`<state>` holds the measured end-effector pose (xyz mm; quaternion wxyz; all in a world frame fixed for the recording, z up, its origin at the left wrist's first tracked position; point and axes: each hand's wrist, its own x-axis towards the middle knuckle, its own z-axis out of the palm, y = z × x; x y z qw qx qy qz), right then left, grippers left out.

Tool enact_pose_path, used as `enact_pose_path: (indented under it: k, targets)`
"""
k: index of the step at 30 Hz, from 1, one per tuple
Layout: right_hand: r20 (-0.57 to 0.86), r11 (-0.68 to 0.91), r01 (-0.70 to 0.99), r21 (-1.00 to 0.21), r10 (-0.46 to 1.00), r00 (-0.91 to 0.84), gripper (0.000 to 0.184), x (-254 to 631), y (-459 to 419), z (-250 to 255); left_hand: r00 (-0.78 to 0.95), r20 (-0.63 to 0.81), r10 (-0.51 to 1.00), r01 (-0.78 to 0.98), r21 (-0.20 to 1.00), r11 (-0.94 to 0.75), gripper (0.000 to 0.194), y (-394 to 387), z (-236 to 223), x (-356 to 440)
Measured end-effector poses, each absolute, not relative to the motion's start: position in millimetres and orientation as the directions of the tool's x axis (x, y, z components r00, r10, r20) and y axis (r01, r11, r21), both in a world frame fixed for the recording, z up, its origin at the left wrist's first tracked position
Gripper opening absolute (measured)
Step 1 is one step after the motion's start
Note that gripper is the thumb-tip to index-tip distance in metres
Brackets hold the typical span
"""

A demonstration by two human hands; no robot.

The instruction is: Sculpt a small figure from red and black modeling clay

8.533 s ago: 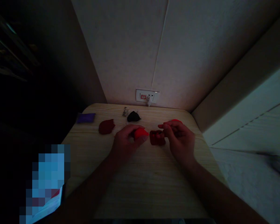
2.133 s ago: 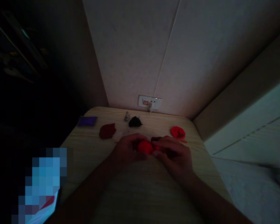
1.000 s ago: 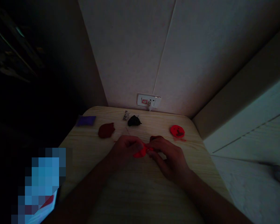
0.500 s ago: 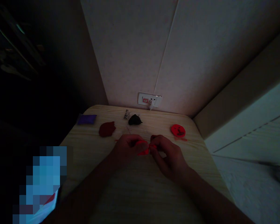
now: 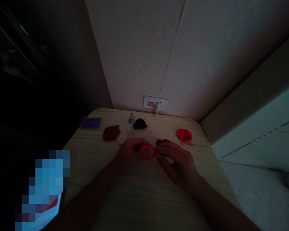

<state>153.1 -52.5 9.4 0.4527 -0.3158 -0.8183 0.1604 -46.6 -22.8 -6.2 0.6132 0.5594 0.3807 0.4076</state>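
Observation:
My left hand [image 5: 132,150] is closed round a lump of bright red modelling clay [image 5: 146,151], its thumb lying across the front. From the right, my right hand [image 5: 178,160] pinches a small part of the red clay at the lump's edge, between thumb and fingertips. Both hands are just above the wooden table [image 5: 135,192]. Behind the right fingers a dark red clay piece [image 5: 160,141] shows only in part. A flat red clay disc [image 5: 184,135] with dark marks on it lies to the right, thin red strips [image 5: 188,144] beside it.
Further back lie a black clay lump [image 5: 140,124], a small spotted wrapper [image 5: 131,118], a brownish-red flat clay piece [image 5: 111,133] and a purple packet [image 5: 91,123]. A wall socket [image 5: 155,102] with a plug is behind. A lit, pixelated screen [image 5: 48,179] stands at lower left.
Earlier the right hand was apart from the lump, over the dark red piece; since then it has come to the red clay and pinches its edge. The hands barely moved in the last half second.

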Motion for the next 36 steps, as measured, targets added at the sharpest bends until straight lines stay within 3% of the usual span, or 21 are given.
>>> enact_pose_path:
  k: [8,12,16,19,21,25,31,36]
  targets:
    - [0.605,0.677,0.437,-0.592,0.731,-0.314,0.010,149.3,-57.9,10.6,0.373,0.015,0.928,-0.061,0.998,0.008,0.027,-23.7,-4.8,-44.0]
    - [0.577,0.518,0.464,-0.718,0.817,-0.018,0.004,154.4,-56.9,7.8,0.293,0.009,0.956,-0.027,1.000,-0.001,0.027,-22.7,-5.0,-45.7]
    - [0.501,0.423,0.304,-0.854,0.826,0.257,0.008,159.0,-49.2,5.9,0.114,0.077,0.990,-0.034,0.997,-0.074,0.027,-19.4,-7.0,-49.9]
    - [0.408,0.364,0.222,-0.905,0.889,0.206,0.014,157.9,-44.5,5.0,-0.031,0.178,0.983,0.000,0.984,-0.179,0.027,-17.4,-9.3,-54.3]
    - [0.376,0.340,0.214,-0.916,0.914,0.154,0.019,157.0,-42.9,4.4,-0.162,0.230,0.960,0.114,0.970,-0.213,0.027,-16.7,-10.2,-59.0]
    - [0.398,0.351,0.280,-0.893,0.908,0.129,0.027,160.0,-39.9,3.8,-0.345,0.283,0.895,0.331,0.929,-0.167,0.033,-14.3,-11.8,-71.7]
    - [0.345,0.297,0.322,-0.899,0.933,0.103,0.034,163.7,-36.0,4.8,-0.349,0.342,0.873,0.474,0.868,-0.151,0.030,-8.3,-16.5,-80.3]
    - [0.378,0.332,0.353,-0.875,0.923,0.067,0.030,157.8,-39.6,8.2,-0.192,0.423,0.886,0.645,0.735,-0.211,0.024,-8.4,-18.4,-76.9]
